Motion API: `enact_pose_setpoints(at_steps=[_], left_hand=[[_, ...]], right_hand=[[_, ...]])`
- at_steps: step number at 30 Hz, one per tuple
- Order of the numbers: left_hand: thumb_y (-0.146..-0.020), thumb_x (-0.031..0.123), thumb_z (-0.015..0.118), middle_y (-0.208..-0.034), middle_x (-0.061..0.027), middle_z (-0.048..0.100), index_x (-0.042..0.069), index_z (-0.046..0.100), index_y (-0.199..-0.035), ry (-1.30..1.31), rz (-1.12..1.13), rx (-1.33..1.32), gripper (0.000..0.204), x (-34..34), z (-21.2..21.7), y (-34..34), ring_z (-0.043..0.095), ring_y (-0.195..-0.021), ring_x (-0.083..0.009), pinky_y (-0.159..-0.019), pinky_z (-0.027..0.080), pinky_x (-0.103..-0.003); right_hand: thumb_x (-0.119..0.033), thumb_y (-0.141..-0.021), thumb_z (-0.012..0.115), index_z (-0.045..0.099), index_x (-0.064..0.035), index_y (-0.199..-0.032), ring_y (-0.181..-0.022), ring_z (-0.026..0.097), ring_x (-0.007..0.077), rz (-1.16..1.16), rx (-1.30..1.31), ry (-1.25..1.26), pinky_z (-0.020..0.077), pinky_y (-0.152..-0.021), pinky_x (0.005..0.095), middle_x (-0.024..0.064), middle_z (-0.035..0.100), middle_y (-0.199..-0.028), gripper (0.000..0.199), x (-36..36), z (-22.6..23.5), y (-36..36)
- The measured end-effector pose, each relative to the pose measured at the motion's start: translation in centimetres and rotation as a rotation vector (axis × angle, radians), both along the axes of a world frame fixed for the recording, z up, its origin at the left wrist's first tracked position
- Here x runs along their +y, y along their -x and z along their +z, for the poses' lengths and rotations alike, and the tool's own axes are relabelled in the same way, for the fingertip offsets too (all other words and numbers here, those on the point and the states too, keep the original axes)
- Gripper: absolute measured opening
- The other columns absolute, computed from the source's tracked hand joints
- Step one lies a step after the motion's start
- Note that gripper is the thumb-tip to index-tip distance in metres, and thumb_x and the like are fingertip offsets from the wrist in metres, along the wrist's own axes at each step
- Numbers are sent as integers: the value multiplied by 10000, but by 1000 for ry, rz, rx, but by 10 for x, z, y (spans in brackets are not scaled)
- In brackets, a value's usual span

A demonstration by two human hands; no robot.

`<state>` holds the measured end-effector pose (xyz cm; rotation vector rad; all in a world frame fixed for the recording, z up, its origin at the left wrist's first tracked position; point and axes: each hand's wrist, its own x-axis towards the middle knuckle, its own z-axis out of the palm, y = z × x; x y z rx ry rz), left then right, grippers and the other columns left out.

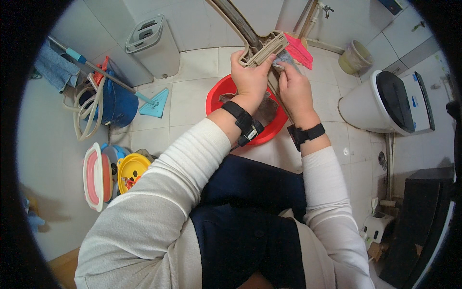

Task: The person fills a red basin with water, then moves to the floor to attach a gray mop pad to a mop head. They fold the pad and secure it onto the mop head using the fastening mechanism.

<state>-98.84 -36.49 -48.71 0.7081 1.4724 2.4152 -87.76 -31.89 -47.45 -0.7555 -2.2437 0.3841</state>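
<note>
A long beige plastic part (268, 52) with a dirty brownish channel runs up past the top edge of the view; its kind is not clear. My left hand (251, 79) is closed around its slotted near end. Close by on the right, my right hand (296, 86) pinches a grey-blue cloth (285, 57) against the part. A thin strip slants down from there beside my right wrist. Beneath both hands stands a red basin (211, 98) with murky brownish water (267, 113); my left hand and wrist cover some of it. Dark bands wrap both wrists.
To the left are a grey-white bin (166, 58), a blue bucket (118, 108) with a hose, a light-blue triangular mop (155, 103) and stacked basins (98, 176). Right: a pink broom (299, 50), a lined wastebasket (355, 57), a white toilet-like unit (368, 106) and a black cabinet (416, 212).
</note>
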Motion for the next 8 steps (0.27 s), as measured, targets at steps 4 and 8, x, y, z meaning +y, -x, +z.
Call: enact_pose_setpoints(at_steps=[4,8], left_hand=[[-695,158,845,-978,-151,649,-24,406,-1127,-2,-3,8,642,-4,2,-4,632,-864,-175,-763,515,-296],[-714,197,836,-989,-144,649,-25,357,-1199,81,31,119,717,-8,10,1,622,-887,-189,-796,502,-307]], right_hand=[[-129,-871,530,632,-71,-1014,-739,616,406,19,100,-82,499,-637,475,204,641,-798,185,3,0,5],[-125,-930,505,636,-85,-1068,-905,667,333,148,418,399,519,-792,379,135,692,-1006,194,34,-7,0]])
